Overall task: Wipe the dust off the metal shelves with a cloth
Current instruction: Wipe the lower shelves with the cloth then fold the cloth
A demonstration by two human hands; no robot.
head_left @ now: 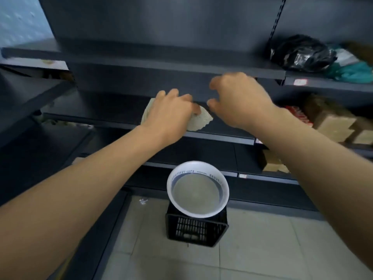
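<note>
Dark grey metal shelves [161, 57] rise in tiers in front of me. A pale beige cloth [201, 122] lies on the middle shelf [222, 136] near its front edge. My left hand [171, 112] presses flat on the cloth and covers most of it. My right hand [238, 98] hovers just to the right of the cloth, below the upper shelf's front lip, with its fingers curled and apart and nothing in it.
A white basin of cloudy water [197, 188] sits on a black plastic crate [195, 227] on the tiled floor below. Cardboard boxes [335, 122] fill the right shelves. A black plastic bag [302, 53] and teal cloth [353, 71] lie on the upper right shelf.
</note>
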